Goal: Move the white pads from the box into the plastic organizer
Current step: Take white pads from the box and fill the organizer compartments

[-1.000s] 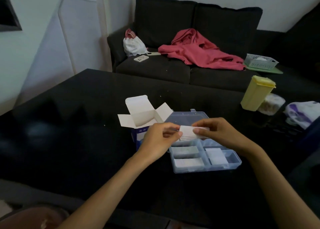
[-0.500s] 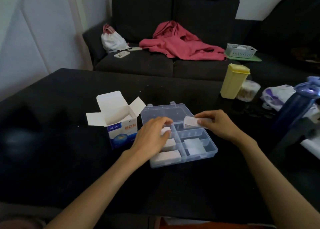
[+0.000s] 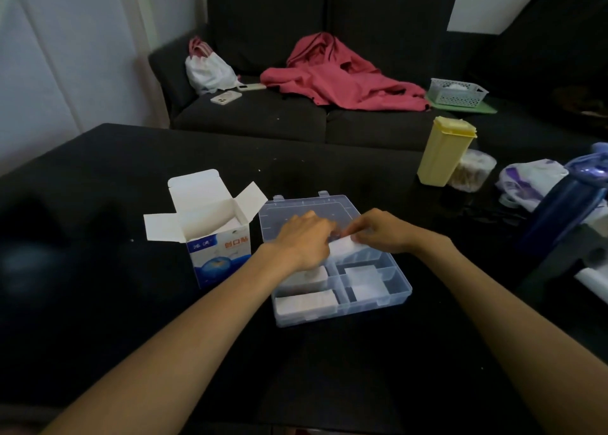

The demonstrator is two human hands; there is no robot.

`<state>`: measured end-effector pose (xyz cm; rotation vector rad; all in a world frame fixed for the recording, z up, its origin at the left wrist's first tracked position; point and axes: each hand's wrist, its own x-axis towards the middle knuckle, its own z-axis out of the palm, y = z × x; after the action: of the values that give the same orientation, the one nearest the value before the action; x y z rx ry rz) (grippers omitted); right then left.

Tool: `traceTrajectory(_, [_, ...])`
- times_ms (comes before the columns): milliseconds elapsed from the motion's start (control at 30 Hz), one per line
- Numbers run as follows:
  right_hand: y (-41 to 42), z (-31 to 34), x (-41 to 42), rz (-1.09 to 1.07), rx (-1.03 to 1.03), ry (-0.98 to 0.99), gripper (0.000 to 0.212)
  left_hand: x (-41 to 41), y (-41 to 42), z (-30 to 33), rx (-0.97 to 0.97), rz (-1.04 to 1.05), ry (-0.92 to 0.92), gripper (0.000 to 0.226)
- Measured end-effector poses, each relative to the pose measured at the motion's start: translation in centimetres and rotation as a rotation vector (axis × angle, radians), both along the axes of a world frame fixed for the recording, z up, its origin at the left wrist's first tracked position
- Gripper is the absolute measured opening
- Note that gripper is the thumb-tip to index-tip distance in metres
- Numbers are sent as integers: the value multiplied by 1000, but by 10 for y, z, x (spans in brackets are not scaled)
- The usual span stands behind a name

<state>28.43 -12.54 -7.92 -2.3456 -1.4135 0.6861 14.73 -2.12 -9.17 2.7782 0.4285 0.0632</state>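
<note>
A small stack of white rectangular pads (image 3: 342, 247) sits over the rear part of the clear plastic compartment organizer (image 3: 399, 295), pinched at its right end by the curled fingers of the right hand (image 3: 383, 230). The left hand (image 3: 304, 237) lies palm-down just beside it, its fingers reaching toward the stack's left end; whether they actually grip the pads cannot be told, since the fingertips are blurred and partly hidden.

In the organizer, the front-left compartment holds a flat pile of white pads (image 3: 306, 303), the compartment behind it holds another pile (image 3: 311, 277) partly under the left wrist, and the right-hand compartments hold more white pads (image 3: 365, 281). The organizer's transparent hinged lid (image 3: 306, 204) lies open flat behind the hands.

Just left of the organizer stands the blue-and-white cardboard box (image 3: 218, 253) with its flaps open; its inside shows white. Both rest on a black table (image 3: 98, 303). Farther right stands a pale yellow lidded plastic container (image 3: 444, 150).
</note>
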Motion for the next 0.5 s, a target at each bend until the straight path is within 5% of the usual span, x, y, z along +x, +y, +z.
traceTrajectory(500, [9,-3,-1,-76,13,45,13,-9,0,6,85,-43,82,37])
